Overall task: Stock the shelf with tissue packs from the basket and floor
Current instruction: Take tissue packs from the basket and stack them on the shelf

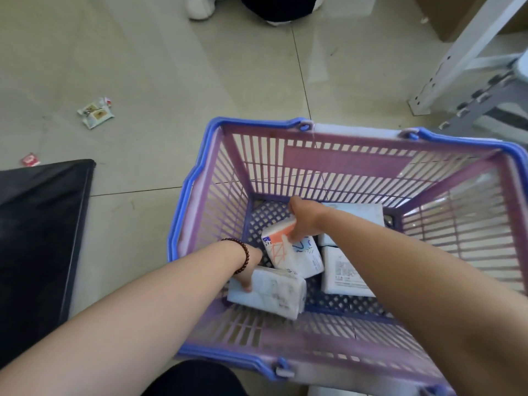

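A purple basket [257,130] with a blue rim stands on the floor below me. Both my arms reach into it. My left hand [248,271], with a bead bracelet on its wrist, grips the near-left white tissue pack [274,292]. My right hand [303,217] holds the top edge of a tilted tissue pack with an orange and blue print [294,252]. A white pack with small printed text [343,274] lies flat to the right. A pale blue pack [363,211] lies at the far side, partly under my right arm.
Small snack packets [95,113] and a red wrapper [30,160] lie on the tiled floor at left. A black bag [37,224] covers the floor at the left edge. A white shelf frame [457,61] stands at the upper right. Another person's white shoe [198,7] shows at the top.
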